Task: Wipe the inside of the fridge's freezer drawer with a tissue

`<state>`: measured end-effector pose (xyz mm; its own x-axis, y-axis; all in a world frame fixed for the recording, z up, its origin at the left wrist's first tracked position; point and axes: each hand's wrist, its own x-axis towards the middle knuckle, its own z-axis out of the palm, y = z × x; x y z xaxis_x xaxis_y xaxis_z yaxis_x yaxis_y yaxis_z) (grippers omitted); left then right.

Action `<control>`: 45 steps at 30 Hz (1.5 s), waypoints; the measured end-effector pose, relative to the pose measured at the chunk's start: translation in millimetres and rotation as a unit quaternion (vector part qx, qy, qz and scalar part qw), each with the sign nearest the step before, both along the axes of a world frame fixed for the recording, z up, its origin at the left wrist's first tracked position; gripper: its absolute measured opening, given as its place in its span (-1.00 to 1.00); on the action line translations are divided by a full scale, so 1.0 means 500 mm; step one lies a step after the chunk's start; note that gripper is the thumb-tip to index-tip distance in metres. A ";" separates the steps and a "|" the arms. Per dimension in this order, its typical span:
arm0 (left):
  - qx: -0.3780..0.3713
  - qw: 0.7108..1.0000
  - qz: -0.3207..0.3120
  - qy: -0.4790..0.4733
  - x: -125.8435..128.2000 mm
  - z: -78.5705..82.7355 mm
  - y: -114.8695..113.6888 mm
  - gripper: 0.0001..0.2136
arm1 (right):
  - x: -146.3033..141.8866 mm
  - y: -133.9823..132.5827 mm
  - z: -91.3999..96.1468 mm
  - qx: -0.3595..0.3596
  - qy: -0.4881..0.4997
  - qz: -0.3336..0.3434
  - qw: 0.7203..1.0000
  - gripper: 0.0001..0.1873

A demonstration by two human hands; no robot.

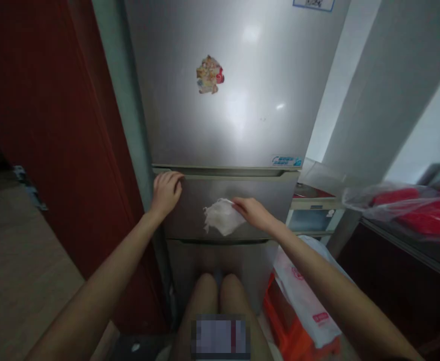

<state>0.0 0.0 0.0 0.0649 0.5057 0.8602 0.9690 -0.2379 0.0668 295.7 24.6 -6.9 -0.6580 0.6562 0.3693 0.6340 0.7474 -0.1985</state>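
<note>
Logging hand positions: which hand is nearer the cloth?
Right: the right hand grips the cloth; the left hand is apart from it, farther left, at the drawer.

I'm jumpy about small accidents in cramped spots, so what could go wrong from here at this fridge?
The left hand is at the top edge of the middle drawer, so fingers might get pinched if that drawer moved.
The right hand holds the white cloth by one edge, the rest loose, so it could slip free.
The knees look close to the lower drawer and might get bumped if it slid out.
</note>
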 end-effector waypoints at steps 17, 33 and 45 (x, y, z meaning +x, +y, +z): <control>0.062 0.989 0.010 -0.137 0.033 -0.019 0.068 -0.78 | -0.145 0.090 0.016 0.219 0.087 -0.042 0.971 -0.77; 0.048 0.997 -0.031 -0.044 0.034 0.013 -0.151 -0.76 | -0.084 0.029 0.001 0.231 0.143 0.052 0.961 -0.70; 0.082 0.972 -0.096 -0.198 -0.019 0.023 -0.210 -0.70 | -0.050 -0.049 0.027 0.185 0.184 0.062 0.963 -0.69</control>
<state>-9.5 -104.9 11.4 -0.2094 0.3709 0.9047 0.8117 -0.4500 0.3723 270.8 0.2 6.4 -0.5021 0.3602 0.7862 0.4728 0.8756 -0.0991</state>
